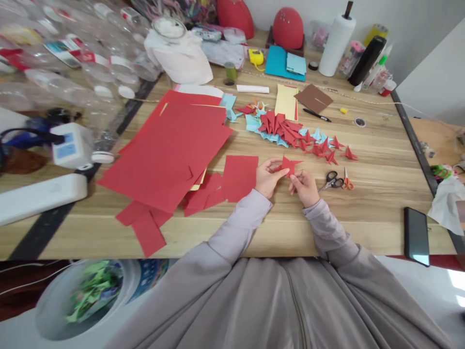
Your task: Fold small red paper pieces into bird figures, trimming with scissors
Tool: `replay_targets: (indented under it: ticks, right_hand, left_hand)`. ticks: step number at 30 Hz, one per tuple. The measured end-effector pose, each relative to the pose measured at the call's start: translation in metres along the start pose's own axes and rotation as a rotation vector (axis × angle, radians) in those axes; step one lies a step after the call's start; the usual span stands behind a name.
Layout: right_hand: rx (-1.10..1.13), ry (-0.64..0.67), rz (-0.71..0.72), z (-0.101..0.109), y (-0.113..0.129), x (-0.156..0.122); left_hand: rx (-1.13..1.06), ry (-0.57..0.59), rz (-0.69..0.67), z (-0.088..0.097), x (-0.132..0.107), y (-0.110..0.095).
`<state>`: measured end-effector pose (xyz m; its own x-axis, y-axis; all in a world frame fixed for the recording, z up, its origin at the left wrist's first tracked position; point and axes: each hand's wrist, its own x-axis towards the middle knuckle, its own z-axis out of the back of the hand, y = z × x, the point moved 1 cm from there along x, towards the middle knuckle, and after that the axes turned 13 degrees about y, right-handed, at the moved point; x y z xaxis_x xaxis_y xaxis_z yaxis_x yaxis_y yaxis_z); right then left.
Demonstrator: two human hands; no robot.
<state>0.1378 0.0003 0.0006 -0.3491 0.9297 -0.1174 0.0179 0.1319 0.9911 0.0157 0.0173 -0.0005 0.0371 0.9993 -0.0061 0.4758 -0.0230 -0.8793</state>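
A folded red paper piece (289, 165) with pointed ends is held between both hands above the wooden table. My left hand (268, 177) pinches its left side, thumb across the front. My right hand (304, 187) grips its lower right edge between thumb and fingers. Left of my hands lies a flat red paper square (240, 178). Beyond them is a heap of folded red paper pieces (276, 123) mixed with light blue ones (278, 138). Several small red folded birds (349, 154) spread out to the right. Black-handled scissors (332, 181) and orange-handled scissors (347, 180) lie right of my right hand.
Large red sheets (174, 150) and red offcuts (147, 228) cover the left side. Plastic bottles (90, 68) crowd the far left. A phone (416, 236) lies at the front right edge. A black pen (317, 115) and brown paper (314, 100) lie behind the folded pieces.
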Motion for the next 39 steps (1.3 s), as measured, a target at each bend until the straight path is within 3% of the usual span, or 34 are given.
replay_targets:
  ticks: [5, 8, 10, 12, 15, 18, 22, 27, 31, 33, 35, 37, 39]
  right_hand:
    - [-0.239, -0.006, -0.007, 0.015, 0.002, -0.027]
    - [-0.581, -0.265, 0.104, 0.055, 0.015, -0.042]
    - [-0.853, -0.365, 0.133, 0.087, 0.025, -0.045]
    - [-1.144, -0.309, 0.146, 0.114, 0.033, -0.045]
    - [-1.424, -0.070, 0.153, 0.137, 0.034, -0.042]
    - [-1.579, 0.054, 0.115, 0.141, 0.029, -0.041]
    - [-1.644, 0.116, 0.084, 0.133, 0.032, -0.043]
    - [-1.621, 0.217, 0.016, 0.110, 0.041, -0.055]
    - [-1.549, 0.093, -0.042, 0.088, 0.041, -0.066]
    - [-1.303, 0.011, -0.046, 0.081, 0.038, -0.070]
    - [-0.883, -0.033, -0.056, 0.075, 0.034, -0.072]
    - [-0.392, -0.013, -0.096, 0.070, 0.029, -0.074]
    - [-0.048, -0.006, -0.133, 0.065, 0.026, -0.074]
  left_hand:
    - [-0.048, -0.100, -0.011, 0.003, 0.003, -0.001]
    - [-0.060, -0.100, 0.011, 0.002, 0.005, -0.002]
    - [-0.049, -0.065, 0.031, 0.000, 0.005, -0.002]
    - [-0.042, -0.043, 0.042, -0.002, 0.005, -0.002]
    - [-0.047, -0.042, 0.036, -0.003, 0.006, -0.002]
    - [-0.054, -0.042, 0.046, -0.002, 0.006, -0.003]
    - [-0.066, -0.062, 0.061, -0.001, 0.006, -0.005]
    - [-0.072, -0.023, 0.022, -0.001, 0.007, -0.007]
    - [-0.100, -0.034, 0.022, 0.001, 0.007, -0.008]
    - [-0.117, -0.022, 0.035, 0.002, 0.006, -0.010]
    - [-0.132, -0.009, 0.020, 0.002, 0.006, -0.011]
    - [-0.128, -0.010, -0.011, 0.002, 0.006, -0.011]
    - [-0.103, -0.009, -0.019, 0.002, 0.007, -0.010]
